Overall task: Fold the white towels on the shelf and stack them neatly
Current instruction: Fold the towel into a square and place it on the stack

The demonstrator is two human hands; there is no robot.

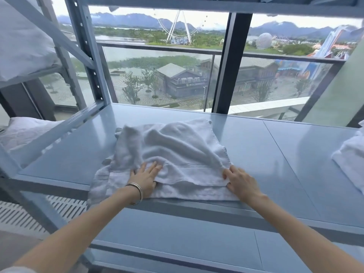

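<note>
A rumpled white towel (pixel 177 152) lies on the pale blue metal shelf (pixel 256 138), reaching to the shelf's front edge. My left hand (pixel 144 177), with a bangle on the wrist, rests flat on the towel's near left part, fingers spread, thumb tucked under a fold. My right hand (pixel 239 182) pinches the towel's near right corner between thumb and fingers. A second white towel (pixel 352 158) sits at the shelf's far right, cut off by the frame edge.
Upright shelf posts (pixel 86 56) stand at the left. White bedding (pixel 21 44) fills the neighbouring rack at upper left and more (pixel 25 131) lies lower left. A lower shelf (pixel 177 239) is below. A window with a railing is behind the shelf.
</note>
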